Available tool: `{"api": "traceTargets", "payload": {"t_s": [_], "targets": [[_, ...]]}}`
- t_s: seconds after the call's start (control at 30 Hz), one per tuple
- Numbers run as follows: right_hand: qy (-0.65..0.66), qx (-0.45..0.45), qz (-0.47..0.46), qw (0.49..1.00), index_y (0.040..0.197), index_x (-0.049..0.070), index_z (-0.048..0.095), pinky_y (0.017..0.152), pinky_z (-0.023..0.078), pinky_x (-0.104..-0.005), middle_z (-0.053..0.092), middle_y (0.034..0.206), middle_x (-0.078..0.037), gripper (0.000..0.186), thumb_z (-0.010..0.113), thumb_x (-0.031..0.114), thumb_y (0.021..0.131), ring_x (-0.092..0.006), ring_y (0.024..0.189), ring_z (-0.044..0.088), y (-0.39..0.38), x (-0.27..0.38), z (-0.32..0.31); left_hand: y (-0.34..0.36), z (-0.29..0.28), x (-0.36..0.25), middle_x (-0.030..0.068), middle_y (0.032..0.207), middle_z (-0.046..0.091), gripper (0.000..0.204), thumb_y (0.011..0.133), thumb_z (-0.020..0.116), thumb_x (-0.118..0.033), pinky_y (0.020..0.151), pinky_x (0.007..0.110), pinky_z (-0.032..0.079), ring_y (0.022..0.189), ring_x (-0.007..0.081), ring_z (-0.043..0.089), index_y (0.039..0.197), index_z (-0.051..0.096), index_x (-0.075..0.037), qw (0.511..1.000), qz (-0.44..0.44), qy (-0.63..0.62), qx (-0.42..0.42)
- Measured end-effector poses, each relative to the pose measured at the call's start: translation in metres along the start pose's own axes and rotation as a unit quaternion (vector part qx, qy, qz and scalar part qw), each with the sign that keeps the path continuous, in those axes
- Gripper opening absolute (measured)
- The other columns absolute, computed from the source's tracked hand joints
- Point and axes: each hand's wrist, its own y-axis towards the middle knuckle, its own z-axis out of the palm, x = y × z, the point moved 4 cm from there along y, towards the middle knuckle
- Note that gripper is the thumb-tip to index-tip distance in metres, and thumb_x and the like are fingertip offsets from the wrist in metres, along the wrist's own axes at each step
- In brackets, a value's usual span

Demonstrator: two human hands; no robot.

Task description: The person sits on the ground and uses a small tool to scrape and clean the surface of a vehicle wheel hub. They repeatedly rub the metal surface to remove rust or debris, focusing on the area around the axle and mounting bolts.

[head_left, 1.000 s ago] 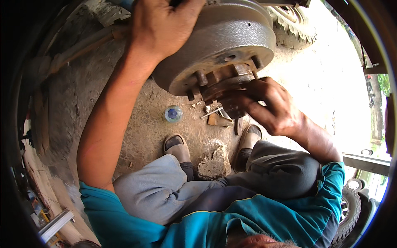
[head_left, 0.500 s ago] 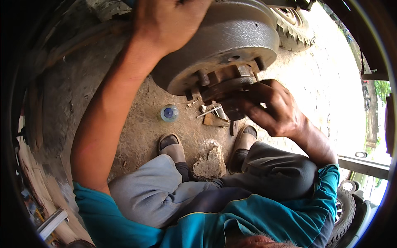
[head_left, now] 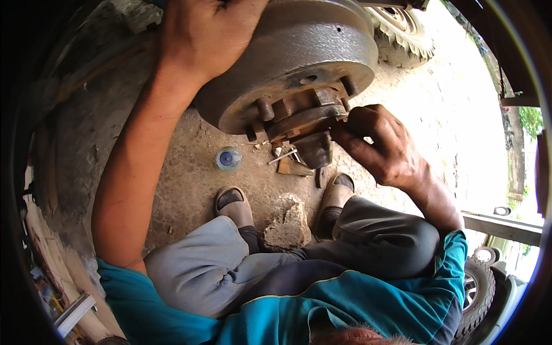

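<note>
A heavy metal brake drum hangs at the upper middle, threaded studs on its face and a rusty hub flange with a cup-shaped end below. My left hand lies against the drum's upper left, its fingertips hidden at the top edge. My right hand has its fingers bent and pressed together at the flange's right edge; what they hold is too small to make out.
A blue-capped clear bottle, scattered metal pieces and a concrete chunk lie on the floor between and beyond my sandalled feet. Tyres stand at upper right and lower right. A pale bar crosses the right side.
The drum and both hands appear slightly further left. My right hand's fingers have drawn a little rightward from under the flange, showing more of the cup-shaped end.
</note>
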Motion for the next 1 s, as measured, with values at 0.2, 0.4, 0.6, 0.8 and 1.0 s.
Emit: {"api": "traceTargets", "payload": {"t_s": [0.2, 0.4, 0.6, 0.8, 1.0], "targets": [[0.079, -0.113, -0.004, 0.990, 0.118, -0.004, 0.079, 0.080, 0.064, -0.0411, 0.066, 0.112, -0.019, 0.040, 0.078, 0.005, 0.079, -0.0320, 0.099, 0.072, -0.003, -0.002, 0.019, 0.000, -0.002, 0.011, -0.0036, 0.056, 0.046, 0.055, 0.110, 0.069, -0.027, 0.051, 0.035, 0.029, 0.058, 0.0051, 0.038, 0.063, 0.055, -0.002, 0.999, -0.003, -0.038, 0.002], [0.071, -0.123, 0.012, 0.990, 0.114, -0.006, 0.078, 0.070, 0.060, -0.0357, 0.061, 0.111, -0.020, 0.037, 0.084, -0.005, 0.078, -0.0284, 0.088, 0.069, -0.023, -0.006, 0.023, 0.004, 0.002, 0.014, -0.0040, 0.059, 0.046, 0.053, 0.112, 0.066, -0.026, 0.053, 0.035, 0.030, 0.061, 0.0045, 0.038, 0.066, 0.055, -0.003, 0.999, 0.023, -0.020, 0.031], [0.091, -0.109, 0.050, 0.989, 0.125, -0.005, 0.075, 0.081, 0.064, -0.0408, 0.066, 0.117, -0.019, 0.044, 0.079, 0.003, 0.082, -0.0314, 0.103, 0.071, -0.022, -0.006, 0.022, 0.000, -0.008, 0.026, 0.0042, 0.095, 0.071, 0.024, 0.109, 0.069, -0.022, 0.080, 0.027, 0.047, 0.090, 0.0074, 0.061, 0.105, 0.072, 0.002, 0.999, -0.034, 0.001, 0.039], [0.076, -0.130, 0.010, 0.989, 0.121, -0.004, 0.076, 0.075, 0.063, -0.0390, 0.065, 0.116, -0.018, 0.042, 0.074, 0.003, 0.080, -0.0282, 0.096, 0.068, -0.006, -0.001, 0.018, 0.001, -0.015, 0.032, 0.0093, 0.112, 0.083, 0.032, 0.108, 0.071, -0.021, 0.094, 0.025, 0.054, 0.104, 0.0097, 0.072, 0.123, 0.079, 0.006, 0.998, -0.054, -0.003, 0.020], [0.033, -0.150, 0.005, 0.988, 0.118, -0.003, 0.077, 0.076, 0.063, -0.0380, 0.065, 0.114, -0.016, 0.042, 0.073, 0.006, 0.078, -0.0276, 0.095, 0.068, -0.024, -0.003, 0.023, 0.002, -0.012, 0.033, 0.0101, 0.111, 0.082, 0.034, 0.109, 0.070, -0.023, 0.095, 0.026, 0.054, 0.104, 0.0104, 0.072, 0.123, 0.079, 0.007, 0.998, -0.055, 0.022, 0.013]]}}
